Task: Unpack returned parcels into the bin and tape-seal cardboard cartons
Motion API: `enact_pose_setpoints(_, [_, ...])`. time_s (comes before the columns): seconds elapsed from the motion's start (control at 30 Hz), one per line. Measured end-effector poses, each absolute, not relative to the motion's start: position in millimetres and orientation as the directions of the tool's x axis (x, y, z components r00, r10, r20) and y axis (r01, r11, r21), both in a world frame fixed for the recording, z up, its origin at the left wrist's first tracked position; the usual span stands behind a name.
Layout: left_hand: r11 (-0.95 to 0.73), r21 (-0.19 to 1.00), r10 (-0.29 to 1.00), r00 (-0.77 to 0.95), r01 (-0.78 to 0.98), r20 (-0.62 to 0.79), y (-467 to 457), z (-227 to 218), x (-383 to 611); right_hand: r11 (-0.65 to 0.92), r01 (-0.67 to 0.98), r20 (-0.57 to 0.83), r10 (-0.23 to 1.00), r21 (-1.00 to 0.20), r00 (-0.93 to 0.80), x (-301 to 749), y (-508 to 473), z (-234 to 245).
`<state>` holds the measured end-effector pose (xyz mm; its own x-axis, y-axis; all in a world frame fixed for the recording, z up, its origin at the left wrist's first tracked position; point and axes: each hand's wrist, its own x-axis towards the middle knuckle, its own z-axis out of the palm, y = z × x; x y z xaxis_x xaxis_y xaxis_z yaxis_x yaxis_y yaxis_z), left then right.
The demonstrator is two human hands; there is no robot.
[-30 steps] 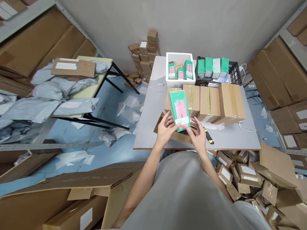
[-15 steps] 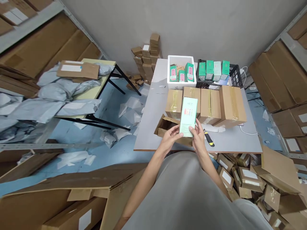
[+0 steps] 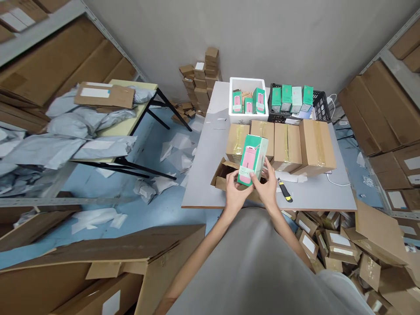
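A green product box (image 3: 252, 160) with a pink picture on its front is held upright and slightly tilted above the near edge of the grey table (image 3: 210, 175). My left hand (image 3: 236, 191) grips its lower left corner. My right hand (image 3: 269, 187) wraps its lower right side. Right below the box lies an open brown carton (image 3: 222, 174). Behind it stands a row of taped brown cartons (image 3: 288, 145).
A white foam bin (image 3: 248, 85) and a black crate (image 3: 320, 105) with green boxes stand at the table's back. A yellow-black knife (image 3: 284, 192) lies right of my hands. Small cartons litter the floor at right. A side table with grey mailers is at left.
The green box has been turned in my hands: its pale back side faced me half a second ago, and the pink front shows again now. It sits lower, over the open carton.
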<state>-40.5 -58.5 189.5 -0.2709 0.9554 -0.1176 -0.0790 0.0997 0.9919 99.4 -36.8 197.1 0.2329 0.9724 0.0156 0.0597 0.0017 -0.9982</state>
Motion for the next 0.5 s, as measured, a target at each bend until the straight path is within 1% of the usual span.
enact_pose_setpoints(0.03, [0.101,0.990,0.961,-0.249,-0.098,-0.122,-61,190,-39,0.000,0.023,0.006,0.972,-1.000,0.234,100,-35,196])
enact_pose_setpoints(0.1, [0.167,0.962,0.970,-0.137,-0.214,-0.199,-63,191,-42,-0.016,-0.087,-0.036,0.973,-0.996,0.227,103,-32,192])
enact_pose_setpoints(0.17, [0.300,0.882,0.949,0.020,-0.363,-0.314,-63,191,-49,-0.049,-0.204,-0.090,0.976,-0.978,0.199,105,-30,187])
enact_pose_setpoints(0.23, [0.398,0.797,0.913,0.108,-0.454,-0.394,-62,189,-56,-0.083,-0.291,-0.135,0.977,-0.953,0.163,106,-30,184])
enact_pose_setpoints(0.3, [0.420,0.759,0.898,0.109,-0.497,-0.426,-60,187,-61,-0.105,-0.332,-0.156,0.979,-0.937,0.128,105,-30,182])
enact_pose_setpoints(0.4, [0.407,0.758,0.897,0.064,-0.510,-0.438,-58,183,-62,-0.114,-0.321,-0.157,0.981,-0.940,0.113,104,-30,183])
enact_pose_setpoints(0.5, [0.350,0.822,0.913,-0.033,-0.448,-0.407,-58,181,-55,-0.086,-0.248,-0.124,0.982,-0.965,0.142,101,-28,185])
